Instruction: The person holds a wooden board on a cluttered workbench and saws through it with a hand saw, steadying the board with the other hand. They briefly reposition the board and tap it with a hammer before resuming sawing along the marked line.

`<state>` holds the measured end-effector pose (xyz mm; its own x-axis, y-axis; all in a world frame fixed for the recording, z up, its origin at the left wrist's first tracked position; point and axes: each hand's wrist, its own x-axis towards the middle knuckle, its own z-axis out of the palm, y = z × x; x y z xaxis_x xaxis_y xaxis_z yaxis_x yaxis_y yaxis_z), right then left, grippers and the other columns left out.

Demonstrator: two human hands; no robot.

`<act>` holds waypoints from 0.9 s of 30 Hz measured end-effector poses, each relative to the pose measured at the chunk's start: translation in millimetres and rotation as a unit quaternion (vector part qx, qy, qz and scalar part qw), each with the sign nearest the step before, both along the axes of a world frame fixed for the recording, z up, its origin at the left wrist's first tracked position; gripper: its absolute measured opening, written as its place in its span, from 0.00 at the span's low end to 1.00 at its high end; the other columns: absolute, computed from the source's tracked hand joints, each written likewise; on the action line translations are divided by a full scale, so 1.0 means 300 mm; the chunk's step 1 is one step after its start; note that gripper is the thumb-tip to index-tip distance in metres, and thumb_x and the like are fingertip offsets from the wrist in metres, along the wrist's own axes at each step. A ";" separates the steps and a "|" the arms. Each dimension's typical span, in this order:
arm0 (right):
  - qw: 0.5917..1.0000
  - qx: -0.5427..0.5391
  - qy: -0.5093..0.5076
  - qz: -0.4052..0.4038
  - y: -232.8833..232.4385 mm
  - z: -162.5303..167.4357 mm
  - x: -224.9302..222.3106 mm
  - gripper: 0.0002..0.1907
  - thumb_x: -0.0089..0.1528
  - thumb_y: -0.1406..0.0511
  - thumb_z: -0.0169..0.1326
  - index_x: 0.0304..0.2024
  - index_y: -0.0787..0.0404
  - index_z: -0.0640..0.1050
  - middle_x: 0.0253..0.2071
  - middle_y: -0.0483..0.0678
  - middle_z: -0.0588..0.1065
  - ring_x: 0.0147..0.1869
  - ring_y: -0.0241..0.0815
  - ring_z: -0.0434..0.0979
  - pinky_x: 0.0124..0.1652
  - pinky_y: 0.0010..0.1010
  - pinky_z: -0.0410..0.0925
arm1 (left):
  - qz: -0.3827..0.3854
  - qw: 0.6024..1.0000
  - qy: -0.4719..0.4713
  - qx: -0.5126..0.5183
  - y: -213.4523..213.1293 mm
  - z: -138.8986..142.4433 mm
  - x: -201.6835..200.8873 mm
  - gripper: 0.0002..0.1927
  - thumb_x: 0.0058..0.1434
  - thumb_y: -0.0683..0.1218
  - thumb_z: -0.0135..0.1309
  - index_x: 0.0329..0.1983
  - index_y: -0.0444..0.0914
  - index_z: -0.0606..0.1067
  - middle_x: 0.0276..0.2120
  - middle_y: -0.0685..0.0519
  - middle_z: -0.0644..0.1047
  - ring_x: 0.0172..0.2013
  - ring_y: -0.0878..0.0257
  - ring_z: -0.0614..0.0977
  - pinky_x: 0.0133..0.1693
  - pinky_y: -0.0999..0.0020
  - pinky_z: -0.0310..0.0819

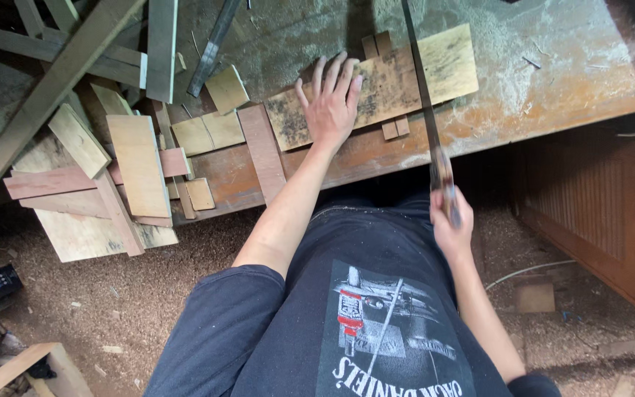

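Head view: my left hand [330, 103] lies flat, fingers spread, on a stained plywood board [406, 81] at upper centre of the frame, pinning it to the dusty workbench [553, 81]. My right hand [450, 220], at centre right below the bench edge, is clenched round the handle of a handsaw [424, 103] whose narrow blade runs up and away across the right part of the board. The two hands are well apart — one holding down, one driving the tool.

Short wooden blocks [395, 129] stick out from beneath the board at its near and far edges, right beside the blade's line. To saw well here, I judge, my left palm should bear straight down with its fingers well left of the blade, and the strokes should be long and light, my wrist in line with the steel — so the blade does not bind or wander.

Along the left of the frame a loose heap of offcuts [141, 165] and longer timber strips [53, 81] spills over the bench end. Sawdust covers the floor [148, 287] at lower left; a wooden cabinet panel [589, 206] fills the space under the bench at right.
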<state>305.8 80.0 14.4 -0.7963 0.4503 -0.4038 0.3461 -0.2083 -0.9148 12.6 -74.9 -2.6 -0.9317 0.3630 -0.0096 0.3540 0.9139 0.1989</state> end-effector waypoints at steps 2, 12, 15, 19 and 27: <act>0.999 0.033 -0.006 -0.001 -0.010 0.050 0.101 0.12 0.56 0.82 0.46 0.34 0.62 0.69 0.33 0.43 0.70 0.33 0.29 0.69 0.32 0.22 0.64 | -0.004 1.000 0.009 0.011 0.007 0.003 0.002 0.25 0.74 0.64 0.34 0.70 0.59 0.68 0.70 0.67 0.66 0.72 0.62 0.60 0.71 0.39 0.40; 1.000 0.001 0.026 -0.015 0.038 -0.055 -0.053 0.10 0.57 0.81 0.47 0.35 0.63 0.69 0.34 0.43 0.71 0.32 0.28 0.67 0.31 0.21 0.63 | 0.002 1.000 0.024 0.008 0.024 0.026 -0.001 0.24 0.74 0.64 0.35 0.69 0.58 0.69 0.69 0.67 0.68 0.72 0.62 0.62 0.71 0.38 0.42; 0.999 0.041 -0.014 -0.001 0.004 0.009 0.134 0.08 0.60 0.80 0.49 0.35 0.63 0.70 0.31 0.43 0.71 0.30 0.28 0.69 0.31 0.21 0.64 | 0.000 1.000 0.024 0.017 0.020 0.035 0.000 0.24 0.74 0.64 0.36 0.68 0.58 0.69 0.69 0.67 0.68 0.72 0.61 0.62 0.71 0.38 0.42; 0.997 0.076 -0.014 0.017 0.003 0.039 0.202 0.09 0.56 0.80 0.49 0.35 0.63 0.71 0.33 0.44 0.72 0.34 0.29 0.71 0.34 0.20 0.66 | -0.005 0.999 0.029 0.013 0.023 0.035 0.006 0.24 0.73 0.63 0.36 0.68 0.58 0.69 0.68 0.67 0.68 0.72 0.61 0.62 0.71 0.37 0.42; 0.999 0.007 0.036 0.012 0.041 0.005 -0.045 0.11 0.57 0.82 0.46 0.34 0.62 0.68 0.32 0.42 0.69 0.30 0.29 0.67 0.30 0.21 0.63 | 0.000 0.999 0.034 0.020 0.022 0.038 -0.011 0.23 0.74 0.63 0.37 0.68 0.56 0.70 0.68 0.66 0.69 0.71 0.61 0.63 0.70 0.37 0.43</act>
<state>292.3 92.2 15.8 -0.8341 0.4354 -0.3387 0.2835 -0.1885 -0.9403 9.3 -68.3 8.7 -0.9297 0.3622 0.0673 0.3680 0.9056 0.2106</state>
